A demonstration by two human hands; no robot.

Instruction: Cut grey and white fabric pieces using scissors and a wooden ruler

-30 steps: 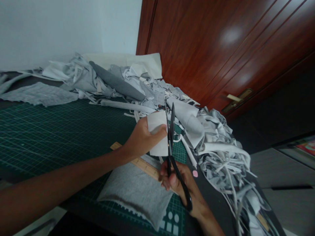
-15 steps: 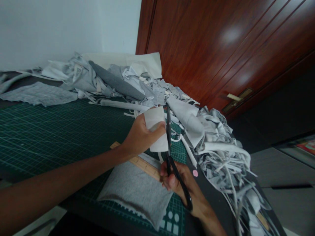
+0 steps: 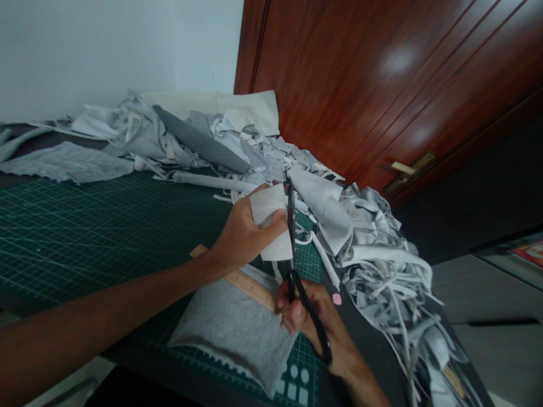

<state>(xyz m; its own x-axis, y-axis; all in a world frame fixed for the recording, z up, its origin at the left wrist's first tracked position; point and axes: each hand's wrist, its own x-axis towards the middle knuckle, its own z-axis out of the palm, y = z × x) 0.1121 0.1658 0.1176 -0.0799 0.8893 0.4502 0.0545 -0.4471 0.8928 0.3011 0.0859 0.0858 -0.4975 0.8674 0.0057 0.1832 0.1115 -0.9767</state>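
Note:
My left hand (image 3: 241,234) pinches a small white piece of fabric (image 3: 271,223) and holds it upright above the green cutting mat (image 3: 97,226). My right hand (image 3: 309,316) grips black scissors (image 3: 297,271) by the handles. Their blades point up along the right edge of the white piece, closed or nearly so. Under my hands lie a folded grey cloth (image 3: 237,328) and a wooden ruler (image 3: 241,280), partly hidden by my wrist.
A large heap of grey and white fabric scraps and strips (image 3: 365,237) runs along the back and right side of the table. A flat grey piece (image 3: 68,161) lies at far left. A dark wooden door (image 3: 382,85) with a brass handle stands behind.
The scissors have moved up along the edge of the white piece and their blades have come together. My left hand lifted the piece slightly and tilted it.

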